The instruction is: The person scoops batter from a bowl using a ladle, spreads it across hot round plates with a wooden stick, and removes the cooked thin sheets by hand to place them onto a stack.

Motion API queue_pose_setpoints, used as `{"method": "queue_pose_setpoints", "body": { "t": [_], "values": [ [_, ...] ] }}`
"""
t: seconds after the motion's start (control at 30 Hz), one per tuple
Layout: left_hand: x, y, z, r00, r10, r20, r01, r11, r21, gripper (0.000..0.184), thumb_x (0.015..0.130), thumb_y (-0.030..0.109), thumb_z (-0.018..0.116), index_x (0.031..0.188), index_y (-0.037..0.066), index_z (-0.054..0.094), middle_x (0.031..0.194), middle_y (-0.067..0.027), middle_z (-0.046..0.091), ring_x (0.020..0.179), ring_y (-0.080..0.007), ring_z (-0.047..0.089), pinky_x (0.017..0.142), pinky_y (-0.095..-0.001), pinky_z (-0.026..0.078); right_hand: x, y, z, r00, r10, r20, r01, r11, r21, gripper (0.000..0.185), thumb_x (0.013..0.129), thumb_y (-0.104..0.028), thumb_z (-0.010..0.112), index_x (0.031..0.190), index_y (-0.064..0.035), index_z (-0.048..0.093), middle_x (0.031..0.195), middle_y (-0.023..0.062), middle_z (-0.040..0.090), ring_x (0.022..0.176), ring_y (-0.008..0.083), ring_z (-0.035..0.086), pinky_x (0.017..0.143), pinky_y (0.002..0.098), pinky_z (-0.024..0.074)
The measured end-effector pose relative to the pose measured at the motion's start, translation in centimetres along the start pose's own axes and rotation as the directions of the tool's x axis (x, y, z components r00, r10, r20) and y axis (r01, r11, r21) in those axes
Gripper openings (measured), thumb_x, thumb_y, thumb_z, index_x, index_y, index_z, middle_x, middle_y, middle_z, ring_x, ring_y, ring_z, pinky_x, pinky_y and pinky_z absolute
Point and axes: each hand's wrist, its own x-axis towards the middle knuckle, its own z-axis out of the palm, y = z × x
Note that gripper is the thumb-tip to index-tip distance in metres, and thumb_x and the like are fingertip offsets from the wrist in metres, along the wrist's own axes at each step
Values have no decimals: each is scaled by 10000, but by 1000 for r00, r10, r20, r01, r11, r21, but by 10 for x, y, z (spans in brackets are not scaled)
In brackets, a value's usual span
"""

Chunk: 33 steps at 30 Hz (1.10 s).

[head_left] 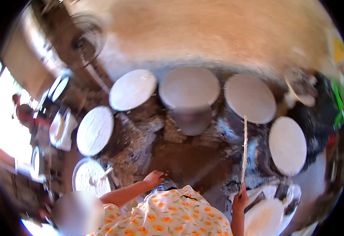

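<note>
My right hand (240, 200) is closed round the lower end of a long thin stick (245, 151), which points up and away from me. The stick's tip overlaps the near edge of a round grey plate (250, 98) in view. My left hand (154, 179) is at my waist, fingers bent together; whatever it may hold is too small to make out. To the left, a round bowl of white stuff (86, 177) has a handle sticking out. White-coated round plates (95, 131) (132, 90) stand beyond it.
Another round plate (189, 87) stands at the middle back, and a pale one (288, 146) at the right. A flat round thing (264, 218) lies on plastic near my right arm. A fan (79, 41) stands at the back left, before the wall (219, 31).
</note>
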Motion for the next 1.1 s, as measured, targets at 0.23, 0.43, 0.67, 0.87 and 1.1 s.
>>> {"method": "queue_pose_setpoints", "body": {
  "t": [0.23, 0.43, 0.67, 0.87, 1.1],
  "values": [
    [-124, -141, 91, 485, -841, 238, 53, -243, -969, 284, 901, 338, 541, 860, 60, 506, 836, -188, 605, 807, -349, 610, 741, -469, 529, 57, -101, 110, 895, -355, 270, 364, 931, 19, 601, 691, 110, 470, 1277, -18, 518, 1166, 201, 607, 1031, 341, 608, 869, 353, 479],
    [-136, -226, 72, 593, -698, 401, -568, -716, -407, 896, 849, 519, 591, 1416, 51, 78, 1328, -319, 371, 1214, -484, 408, 961, -596, 399, 71, -186, 214, 822, -251, 512, 293, 956, -2, 551, 742, 97, 478, 1281, -15, 511, 1201, 191, 594, 1061, 294, 607, 897, 320, 462],
    [-91, -315, 21, 566, -763, 313, -816, -573, 79, 482, 917, 421, 523, 1152, 14, 418, 962, -213, 554, 853, -402, 565, 813, -572, 466, 55, -302, 285, 614, -397, 682, 447, 887, 114, 481, 798, 65, 485, 1271, -17, 523, 1194, 176, 604, 1057, 251, 610, 876, 304, 470],
    [-235, -311, 23, 476, -845, 244, -856, -381, 350, 214, 935, 170, 351, 744, 76, 373, 552, -14, 395, 401, -115, 376, 342, -246, 349, 54, -310, 319, 499, -581, 643, 598, 768, 229, 481, 782, 85, 487, 1250, -14, 542, 1157, 165, 625, 1000, 235, 631, 842, 292, 483],
    [-274, -275, 16, 798, -517, 311, -594, -762, 259, 211, 875, 151, 395, 678, 75, 408, 539, 17, 414, 406, -80, 437, 341, -194, 382, 21, -321, 326, 496, -590, 637, 635, 747, 198, 479, 797, 84, 489, 1259, -30, 542, 1118, 142, 640, 905, 153, 628, 757, 250, 479]
  ]
}}
